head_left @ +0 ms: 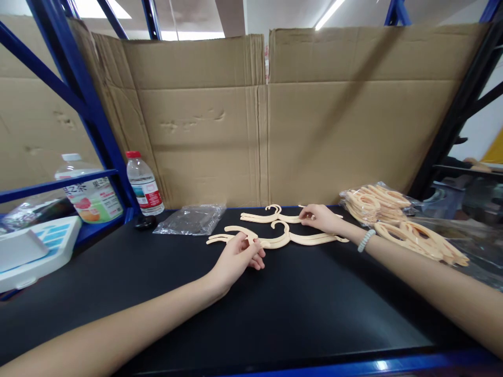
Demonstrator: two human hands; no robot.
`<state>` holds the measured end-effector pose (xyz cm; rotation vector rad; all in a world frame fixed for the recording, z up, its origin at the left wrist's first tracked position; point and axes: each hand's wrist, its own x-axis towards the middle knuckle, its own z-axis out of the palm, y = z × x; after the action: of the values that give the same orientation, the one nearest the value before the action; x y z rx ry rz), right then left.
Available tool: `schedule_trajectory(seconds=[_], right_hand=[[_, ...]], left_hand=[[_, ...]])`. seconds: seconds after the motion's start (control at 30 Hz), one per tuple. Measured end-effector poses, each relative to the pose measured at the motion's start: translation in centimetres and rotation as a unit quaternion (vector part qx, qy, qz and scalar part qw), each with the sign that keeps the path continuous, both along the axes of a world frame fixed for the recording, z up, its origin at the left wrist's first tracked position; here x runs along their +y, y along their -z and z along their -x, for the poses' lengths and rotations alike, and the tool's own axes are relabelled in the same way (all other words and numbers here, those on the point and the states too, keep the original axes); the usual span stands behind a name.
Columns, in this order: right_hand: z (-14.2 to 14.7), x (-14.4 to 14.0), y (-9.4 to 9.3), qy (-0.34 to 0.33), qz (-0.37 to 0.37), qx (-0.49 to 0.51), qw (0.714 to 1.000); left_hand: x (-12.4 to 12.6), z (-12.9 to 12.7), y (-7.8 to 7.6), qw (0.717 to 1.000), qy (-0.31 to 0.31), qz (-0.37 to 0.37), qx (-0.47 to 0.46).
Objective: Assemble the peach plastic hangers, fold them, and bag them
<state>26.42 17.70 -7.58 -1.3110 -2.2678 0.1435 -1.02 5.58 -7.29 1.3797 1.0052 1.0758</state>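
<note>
Cream plastic clothes hangers lie in two groups on the black tabletop. My left hand [236, 259] is closed on the left arm of the nearer hanger [312, 240], thumb and fingers around it. Beneath that arm another hanger arm shows, so at least two seem stacked there. Behind lies a farther hanger [257, 217], its hook pointing up and left. My right hand [320, 218], with a beaded bracelet on the wrist, pinches this hanger's right arm. The fingers partly hide that arm.
A bagged bundle of hangers [373, 204] and loose hangers [424, 241] lie at right. A clear plastic bag [192, 220], a water bottle [144, 184] and a white-and-blue tray [58, 243] are at left. Cardboard [204, 136] walls the back.
</note>
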Motion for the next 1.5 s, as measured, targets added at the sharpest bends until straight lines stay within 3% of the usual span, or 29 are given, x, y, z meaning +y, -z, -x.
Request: schedule_trajectory(seconds=[0.17, 0.37, 0.57, 0.73, 0.97, 1.23, 1.5], right_hand=[[0.5, 0.2, 0.4, -0.009, -0.01, -0.016, 1.0], [0.5, -0.2, -0.4, 0.001, -0.014, 0.008, 1.0], [-0.1, -1.8, -2.1, 0.023, -0.016, 0.074, 0.997], [-0.4, -4.2, -3.3, -0.027, 0.006, 0.165, 0.986], [-0.5, -6.2, -3.0, -0.056, 0.0, 0.154, 0.987], [-1.5, -6.4, -2.3, -0.077, -0.016, 0.152, 0.985], [-2.0, -6.5, -2.9, -0.089, -0.051, 0.158, 0.982]], left_hand=[[0.1, -0.1, 0.0, 1.0, -0.011, 0.003, -0.011], [0.0, 0.1, -0.3, 0.998, -0.039, -0.014, -0.04], [0.6, 0.7, -0.5, 0.993, -0.076, -0.051, -0.071], [1.5, 1.4, -0.9, 0.986, -0.089, -0.076, -0.119], [2.6, 2.0, -1.0, 0.979, -0.066, -0.04, -0.19], [3.1, 2.2, -0.7, 0.976, 0.005, -0.002, -0.217], [3.0, 2.2, -0.9, 0.971, 0.017, 0.03, -0.238]])
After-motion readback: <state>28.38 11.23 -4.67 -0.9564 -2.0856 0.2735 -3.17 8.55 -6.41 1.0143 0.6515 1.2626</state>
